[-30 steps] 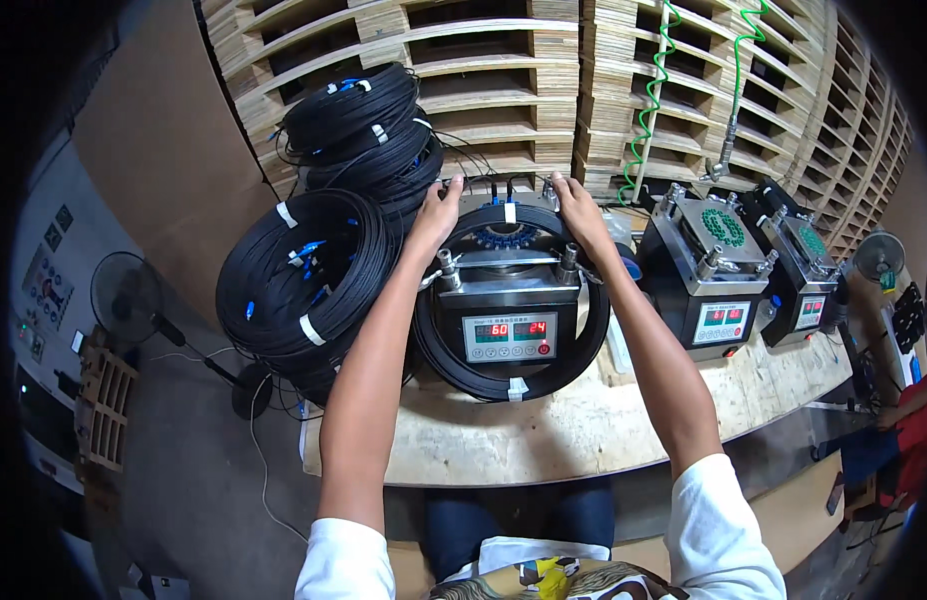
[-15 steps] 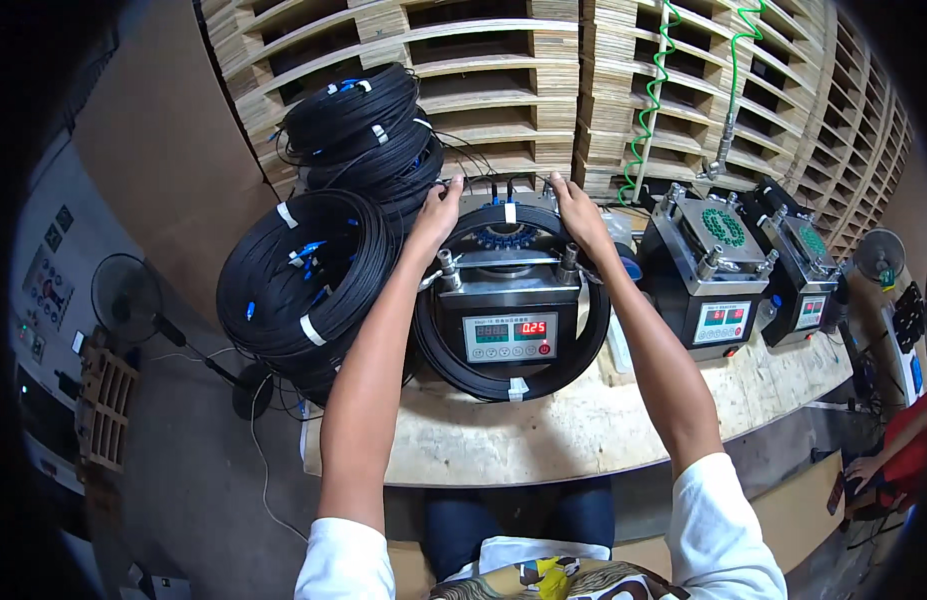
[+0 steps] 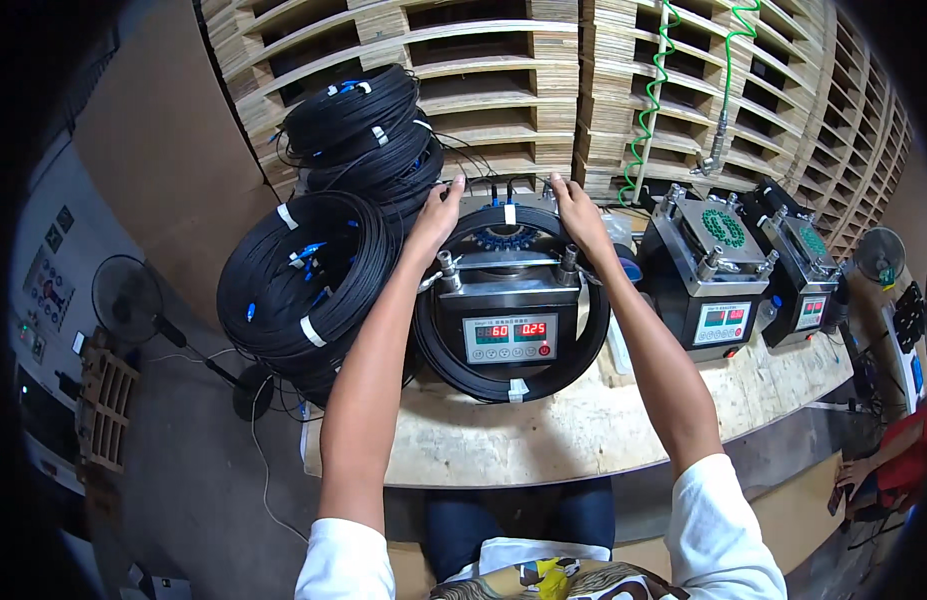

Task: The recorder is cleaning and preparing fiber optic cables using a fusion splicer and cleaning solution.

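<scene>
A black cable coil [image 3: 445, 360] with white ties hangs round a fiber polishing machine [image 3: 508, 300] in front of me. My left hand [image 3: 438, 222] and my right hand [image 3: 580, 215] reach to the machine's far left and far right corners. Both hands are closed, thumbs up, beside the coil's upper edge. What their fingers grip is hidden. Between the hands, blue connectors [image 3: 503, 203] on thin black leads stand at the machine's far side. A lit red display [image 3: 508, 338] faces me on its front panel.
More black cable coils [image 3: 308, 270] are stacked at left. Two similar machines [image 3: 713, 270] stand at right on the wooden table [image 3: 463, 440]. Pallets [image 3: 483, 90] rise behind, with a green coiled hose [image 3: 645, 110] hanging. A fan [image 3: 128, 295] stands left; another person's hand [image 3: 855, 475] shows at right.
The left half of the middle machine's display now shows lit red digits where it was dim. My hands and the coil stay in place. The other person's hand has shifted slightly left.
</scene>
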{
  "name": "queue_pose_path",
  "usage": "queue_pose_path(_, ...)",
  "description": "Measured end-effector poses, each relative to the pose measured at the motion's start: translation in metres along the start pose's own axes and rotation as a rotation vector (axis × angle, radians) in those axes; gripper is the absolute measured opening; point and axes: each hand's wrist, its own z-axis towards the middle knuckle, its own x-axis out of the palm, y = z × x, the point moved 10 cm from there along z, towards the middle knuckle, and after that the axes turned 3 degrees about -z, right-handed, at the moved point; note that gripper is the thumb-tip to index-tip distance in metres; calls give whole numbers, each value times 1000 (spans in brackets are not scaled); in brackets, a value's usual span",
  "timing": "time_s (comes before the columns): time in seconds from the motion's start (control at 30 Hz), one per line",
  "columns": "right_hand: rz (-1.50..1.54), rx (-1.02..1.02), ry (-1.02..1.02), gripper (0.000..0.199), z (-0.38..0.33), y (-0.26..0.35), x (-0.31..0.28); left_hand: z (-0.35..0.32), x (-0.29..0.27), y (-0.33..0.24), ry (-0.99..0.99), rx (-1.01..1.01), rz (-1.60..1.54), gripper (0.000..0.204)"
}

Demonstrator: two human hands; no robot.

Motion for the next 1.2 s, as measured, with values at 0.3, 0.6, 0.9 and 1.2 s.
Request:
queue_pose_path(0.3, 16, -53, 4, 69, 1, -2, 0, 1, -2, 3, -16, -24, 0, 96)
queue_pose_path(0.6, 44, -59, 25, 60, 1, -1, 2, -3, -2, -1, -35, -22, 42, 95)
queue_pose_path(0.9, -118, 23, -35, 65, 2, -6, 0, 23, 2, 21, 20, 13, 23, 90)
queue_pose_path(1.2, 54, -107, 4, 61, 10, -11, 2, 8, 4, 8, -16, -21, 13, 88)
